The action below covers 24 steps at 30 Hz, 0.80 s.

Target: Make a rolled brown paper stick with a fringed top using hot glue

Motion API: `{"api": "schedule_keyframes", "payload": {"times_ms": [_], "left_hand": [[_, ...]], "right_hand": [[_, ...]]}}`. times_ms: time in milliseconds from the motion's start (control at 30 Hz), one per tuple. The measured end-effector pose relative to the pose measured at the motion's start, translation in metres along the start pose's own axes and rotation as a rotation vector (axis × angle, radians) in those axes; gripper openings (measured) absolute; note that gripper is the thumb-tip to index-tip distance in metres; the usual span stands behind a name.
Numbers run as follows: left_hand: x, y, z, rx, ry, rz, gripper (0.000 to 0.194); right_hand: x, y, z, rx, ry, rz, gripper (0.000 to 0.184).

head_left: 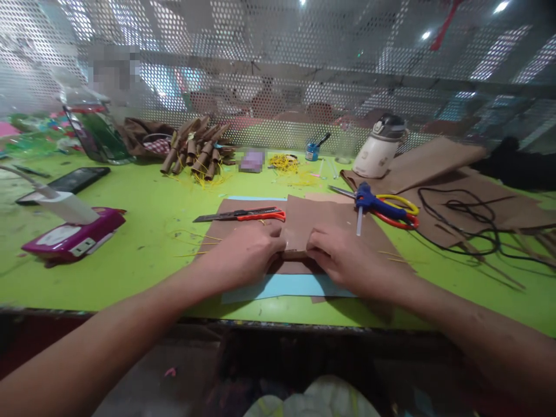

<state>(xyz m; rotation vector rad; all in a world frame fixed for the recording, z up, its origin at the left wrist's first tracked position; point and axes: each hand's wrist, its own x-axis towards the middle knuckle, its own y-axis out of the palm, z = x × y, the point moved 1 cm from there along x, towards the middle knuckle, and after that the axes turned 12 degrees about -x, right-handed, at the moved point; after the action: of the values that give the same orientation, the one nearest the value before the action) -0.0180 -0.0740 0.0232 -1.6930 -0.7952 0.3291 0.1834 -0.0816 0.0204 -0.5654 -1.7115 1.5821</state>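
A piece of brown paper (302, 223) lies before me, its near edge curled or folded up. My left hand (256, 249) is closed on the left end of that edge, fingers pinched. At the right end, my right hand (332, 252) pinches the same edge. Under both lie a larger brown sheet (373, 234) and a light blue sheet (289, 285). An orange utility knife (243, 215) rests just beyond my left hand, blade pointing left. Beyond my right hand are a blue glue gun (367, 200) and scissors (397, 211) with yellow and red handles.
Rolled brown paper tubes (202, 150) with yellow string are piled at the back. A purple power adapter (76, 231), a phone (69, 184) and a green bottle (98, 130) stand left. At right are a white flask (376, 150), brown paper (434, 162) and a black cord (460, 243).
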Motion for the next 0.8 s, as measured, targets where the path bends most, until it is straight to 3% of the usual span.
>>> {"api": "schedule_keyframes", "payload": {"times_ms": [267, 400, 600, 700, 800], "left_hand": [[0.001, -0.002, 0.0, -0.034, -0.02, 0.027, 0.019], [0.001, -0.002, 0.004, -0.047, -0.025, 0.037, 0.017], [0.0, -0.002, 0.005, -0.185, -0.102, 0.001, 0.013], [0.0, -0.003, 0.005, -0.22, -0.043, 0.016, 0.007], [0.0, -0.003, 0.004, -0.224, 0.04, 0.023, 0.018]], "right_hand": [[0.018, -0.006, -0.007, 0.015, 0.07, 0.102, 0.019], [0.023, -0.01, -0.01, 0.1, 0.134, 0.224, 0.018], [0.031, -0.01, -0.016, 0.15, 0.11, 0.351, 0.017], [0.034, -0.008, -0.019, 0.168, 0.11, 0.393, 0.017], [0.036, -0.006, -0.022, 0.169, 0.108, 0.401, 0.016]]}}
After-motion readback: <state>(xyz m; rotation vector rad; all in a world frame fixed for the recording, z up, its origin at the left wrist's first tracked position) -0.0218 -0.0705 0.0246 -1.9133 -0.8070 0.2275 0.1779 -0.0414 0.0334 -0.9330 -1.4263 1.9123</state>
